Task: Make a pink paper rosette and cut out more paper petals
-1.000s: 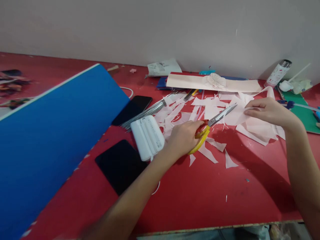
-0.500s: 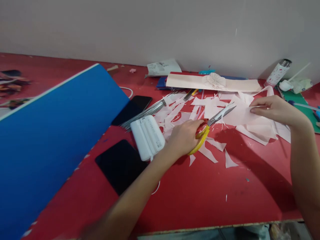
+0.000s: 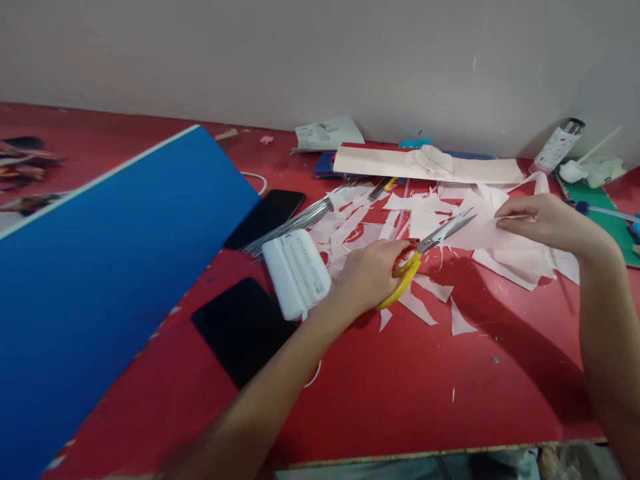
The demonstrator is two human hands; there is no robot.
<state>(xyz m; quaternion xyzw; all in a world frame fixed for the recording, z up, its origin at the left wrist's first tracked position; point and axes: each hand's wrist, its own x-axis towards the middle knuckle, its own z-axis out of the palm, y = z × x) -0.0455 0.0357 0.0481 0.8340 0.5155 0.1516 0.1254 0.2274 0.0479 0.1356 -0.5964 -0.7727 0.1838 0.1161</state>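
Chief hazard: the pointed steel blades of the yellow-handled scissors (image 3: 430,241), slightly parted and just beside the thin pale-pink paper sheet (image 3: 480,233), close to the right hand (image 3: 550,223). Risk of a ragged cut or a nicked finger from a slip of the sheet or a careless closing of the blades (thin paper, quick to shift). Left hand (image 3: 367,277) clamped around the scissors' yellow loops; right hand pinched shut on the sheet, to the right of the scissors. Loose pink paper offcuts (image 3: 510,267) scattered around the scissors on the red worktop (image 3: 400,393), easy to catch between the blades. Containers: a white cylindrical flask with a silver cap (image 3: 557,147), beyond and to the right of the scissors, contents hidden; a white ribbed plastic case (image 3: 296,275), left of the scissors, closed, contents unseen.
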